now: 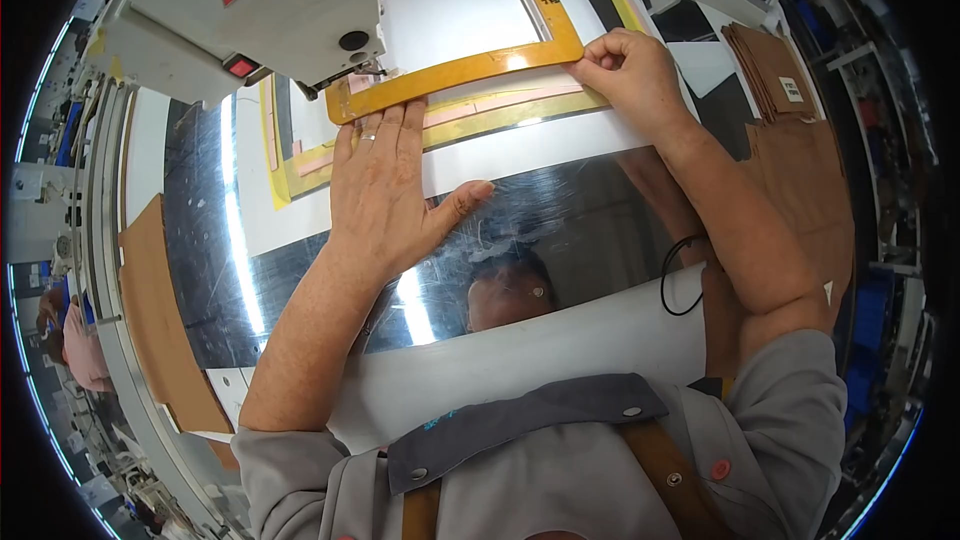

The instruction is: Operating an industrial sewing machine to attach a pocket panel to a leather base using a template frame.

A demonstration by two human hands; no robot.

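Observation:
An orange rectangular frame template lies on the bed of a grey-white sewing machine, with a white panel showing inside it. My left hand lies flat, fingers spread, on the white sheet just below the frame's near-left corner, fingertips touching the frame edge. My right hand pinches the frame's near-right corner with curled fingers. Pink and yellow strips run under the frame's near edge.
A shiny metal table top reflects light in front of me. Stacks of brown cut pieces lie at the right, a brown board at the left edge. Another person sits far left. A black loop rests near my right forearm.

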